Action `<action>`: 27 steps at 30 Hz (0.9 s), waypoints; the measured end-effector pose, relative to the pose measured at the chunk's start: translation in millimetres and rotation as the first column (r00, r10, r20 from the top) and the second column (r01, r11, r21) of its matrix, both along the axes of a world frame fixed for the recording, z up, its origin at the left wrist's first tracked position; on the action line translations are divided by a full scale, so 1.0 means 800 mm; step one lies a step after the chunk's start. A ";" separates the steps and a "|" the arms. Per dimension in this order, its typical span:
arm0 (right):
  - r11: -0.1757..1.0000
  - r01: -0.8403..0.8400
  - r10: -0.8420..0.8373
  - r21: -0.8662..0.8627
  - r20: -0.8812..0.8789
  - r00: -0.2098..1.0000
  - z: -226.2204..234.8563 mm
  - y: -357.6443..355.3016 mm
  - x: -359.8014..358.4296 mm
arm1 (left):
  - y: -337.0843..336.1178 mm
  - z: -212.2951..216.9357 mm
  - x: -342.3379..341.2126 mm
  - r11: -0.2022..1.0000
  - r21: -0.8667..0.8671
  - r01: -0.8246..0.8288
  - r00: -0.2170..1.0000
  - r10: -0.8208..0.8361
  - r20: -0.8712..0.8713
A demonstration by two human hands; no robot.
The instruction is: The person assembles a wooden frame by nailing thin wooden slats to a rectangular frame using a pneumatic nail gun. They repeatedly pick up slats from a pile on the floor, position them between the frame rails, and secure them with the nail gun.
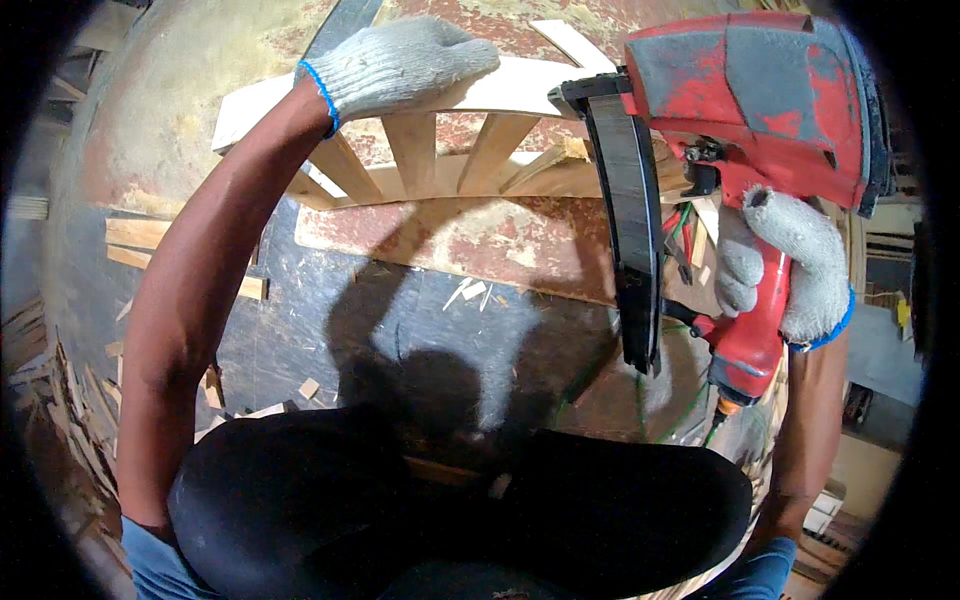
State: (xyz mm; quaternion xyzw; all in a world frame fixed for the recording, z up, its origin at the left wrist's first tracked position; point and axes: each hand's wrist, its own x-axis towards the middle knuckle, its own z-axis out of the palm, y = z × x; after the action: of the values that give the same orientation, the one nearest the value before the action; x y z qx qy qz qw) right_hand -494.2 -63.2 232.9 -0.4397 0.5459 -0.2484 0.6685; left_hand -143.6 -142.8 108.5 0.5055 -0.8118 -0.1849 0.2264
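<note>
My left hand (410,68), in a white knitted glove with a blue cuff edge, is closed over the pale curved top board (260,108) of a small wooden frame. Several wooden slats (410,150) join that board to a lower curved rail. My right hand (790,255), gloved the same way, is wrapped round the handle of a worn red and grey nail gun (750,100). The gun's nose meets or lies over the board's right part; I cannot tell which. Its long black magazine (630,230) points down toward my lap and hides part of the frame's right end.
A worn reddish board (450,240) lies beneath the frame on a dark surface (300,310). Wood offcuts (137,234) and chips are scattered at left. Pliers with coloured handles (682,235) lie behind the magazine. A thin green hose (690,425) runs near the gun's lower end.
</note>
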 end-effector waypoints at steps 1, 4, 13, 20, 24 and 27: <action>1.000 0.017 -0.017 0.006 -0.024 1.000 0.007 0.000 0.002 | -0.001 -0.002 -0.003 1.000 0.007 -0.019 1.000 0.019 0.007; 1.000 -0.029 0.029 0.004 -0.107 0.994 0.021 0.000 0.008 | -0.008 -0.008 -0.005 0.999 0.002 -0.052 0.997 0.052 0.048; 0.997 -0.045 0.025 -0.063 -0.293 0.956 0.044 0.003 0.030 | -0.004 0.007 -0.004 0.982 0.157 -0.101 0.992 0.086 0.098; 0.914 -0.182 0.027 -0.362 -0.394 0.919 0.013 0.034 0.002 | -0.017 0.008 0.006 0.995 0.096 -0.002 1.000 0.000 0.016; 0.976 -0.098 0.052 -0.194 -0.231 0.972 -0.034 0.060 0.015 | -0.009 0.042 0.005 0.958 0.263 -0.110 0.992 0.090 0.090; 0.944 -0.151 0.054 -0.292 -0.313 0.948 -0.083 0.089 0.006 | -0.033 0.034 -0.011 0.946 0.301 -0.119 0.990 0.090 0.110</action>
State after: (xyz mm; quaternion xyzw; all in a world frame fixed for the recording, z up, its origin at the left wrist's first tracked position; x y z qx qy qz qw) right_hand -489.7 8.1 166.2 -0.6006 0.5712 -0.2261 0.5117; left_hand -152.1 -169.0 136.0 0.5852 -0.7550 -0.2723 0.1158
